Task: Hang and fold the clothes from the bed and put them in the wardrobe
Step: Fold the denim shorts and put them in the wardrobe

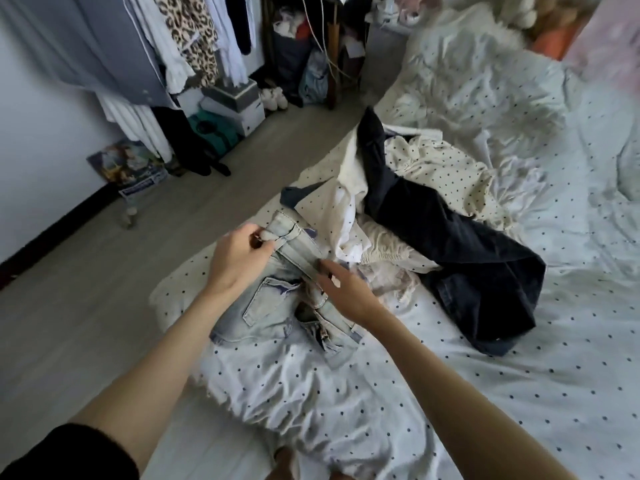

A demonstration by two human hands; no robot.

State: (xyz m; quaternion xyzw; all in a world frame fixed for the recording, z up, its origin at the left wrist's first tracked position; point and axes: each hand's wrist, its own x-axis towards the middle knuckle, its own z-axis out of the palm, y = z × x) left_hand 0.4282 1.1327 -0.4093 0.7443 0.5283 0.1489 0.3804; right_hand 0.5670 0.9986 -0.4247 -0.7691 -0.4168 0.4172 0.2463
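**Jeans on the bed**

My left hand (239,261) pinches the waistband of the pale jeans (277,306), which lie on the dotted bed (519,393) near its edge. My right hand (346,289) rests on them with fingers relaxed, grasping nothing. At two o'clock from the jeans lies a dark garment (450,244) (over cream clothes (440,171)). Hung clothes (180,39) are at eleven.

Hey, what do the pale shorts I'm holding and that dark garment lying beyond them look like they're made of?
The pale shorts look like washed, faded denim: stitched seams, a patch pocket, a belt loop and uneven bleaching. The left hand pinches the waistband; the right hand rests on it. The dark garment looks like heavier navy or black denim, matte with a stitched hem, though its weave is too dark to confirm.
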